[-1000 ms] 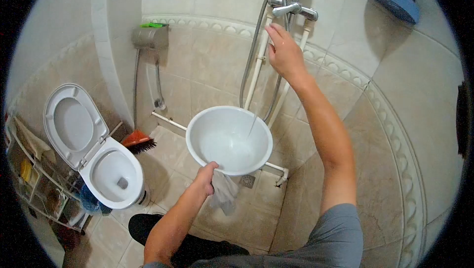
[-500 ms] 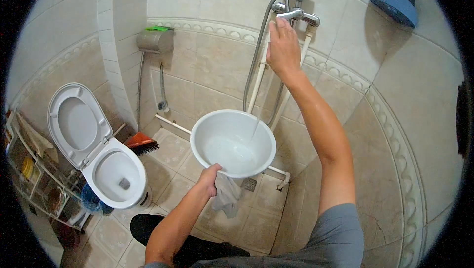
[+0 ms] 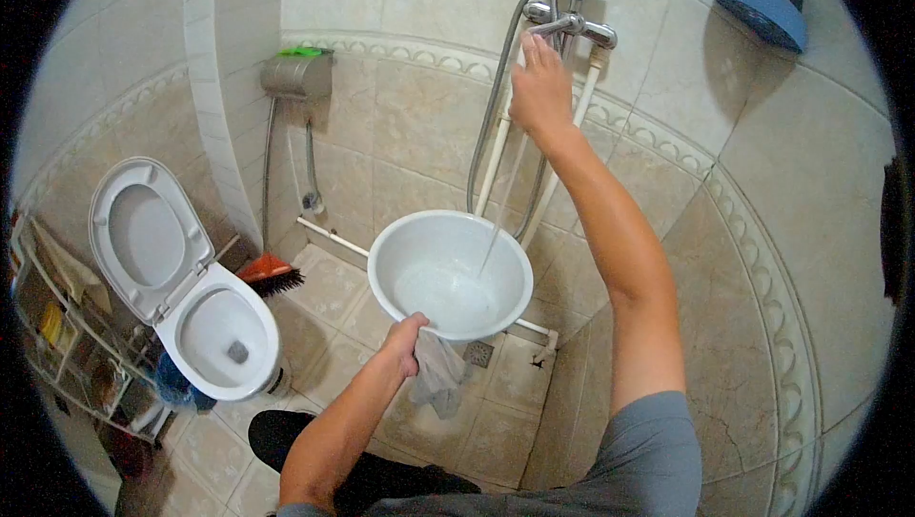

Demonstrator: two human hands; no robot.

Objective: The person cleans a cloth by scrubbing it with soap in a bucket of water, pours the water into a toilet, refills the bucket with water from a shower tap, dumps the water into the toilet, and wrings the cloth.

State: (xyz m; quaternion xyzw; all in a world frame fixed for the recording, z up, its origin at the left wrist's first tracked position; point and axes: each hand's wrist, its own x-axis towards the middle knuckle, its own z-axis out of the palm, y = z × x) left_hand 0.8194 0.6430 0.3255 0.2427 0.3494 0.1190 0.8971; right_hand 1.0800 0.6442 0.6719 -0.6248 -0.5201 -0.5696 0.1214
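Note:
My left hand (image 3: 408,344) is closed on the near rim of a white plastic basin (image 3: 391,298). A wet greyish cloth (image 3: 440,379) hangs down below the rim beside that hand. The basin is held tilted slightly, with shallow water in its bottom. Up at the wall, my right hand (image 3: 541,93) has its fingers at the end of the chrome faucet lever (image 3: 558,25), the fingertips closed against it. A thin stream of water (image 3: 493,241) falls from behind this hand into the basin; the outlet is hidden.
To the left stands a toilet (image 3: 229,341) with its lid raised, near a red brush (image 3: 272,274) and a cluttered rack (image 3: 76,326). A shower hose (image 3: 481,136) and pipes run down the wall. A blue corner shelf (image 3: 761,10) holds bottles. The floor has a drain (image 3: 479,354).
My right hand has shifted slightly left and down, and the faucet lever has swung with it. The water stream looks more distinct. My left hand and the basin stay nearly still.

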